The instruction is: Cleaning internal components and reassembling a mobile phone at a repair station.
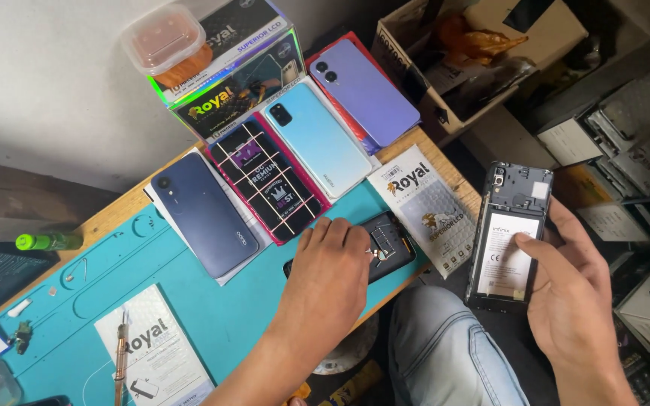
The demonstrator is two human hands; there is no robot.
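Two hands [325, 271], two opened phones [507, 233]

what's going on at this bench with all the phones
A person sits at a workbench covered by a teal mat. Their right hand holds an opened phone with its back off, thumb on the battery. Their left hand rests on a black back cover on the mat. Several intact phones lie in a row behind.
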